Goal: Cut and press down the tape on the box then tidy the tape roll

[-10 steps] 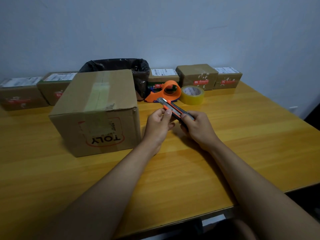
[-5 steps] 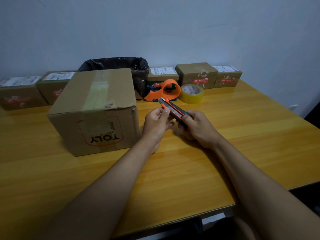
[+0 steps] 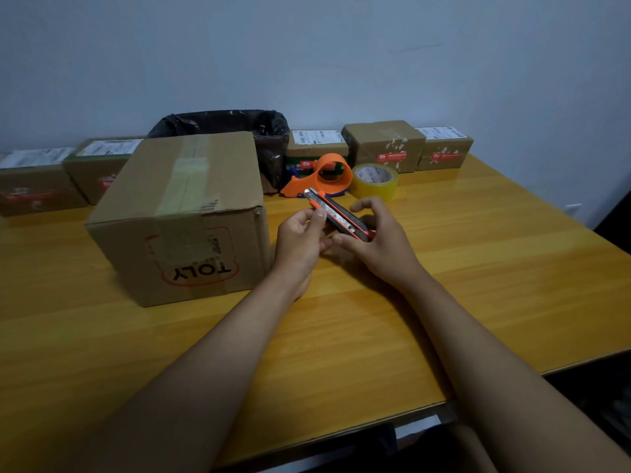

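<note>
A large cardboard box (image 3: pixel 191 213) marked "TOLY" stands on the wooden table (image 3: pixel 478 268), with clear tape (image 3: pixel 187 179) running over its top and down its front. Just right of the box, both hands hold an orange and black utility knife (image 3: pixel 338 215) above the table. My left hand (image 3: pixel 302 240) pinches the knife's front part, thumb on top. My right hand (image 3: pixel 379 240) grips the rear end, with the index finger lifted. Behind the hands, a yellowish tape roll (image 3: pixel 375 180) lies flat beside an orange tape dispenser (image 3: pixel 324 175).
A bin lined with a black bag (image 3: pixel 269 138) stands behind the big box. Several small labelled parcels (image 3: pixel 384 145) line the wall on both sides. The table's right and near edges drop off to a dark floor.
The hands and knife stay in nearly the same place. My left thumb has slid along the knife's top, and my right index finger has lifted off it.
</note>
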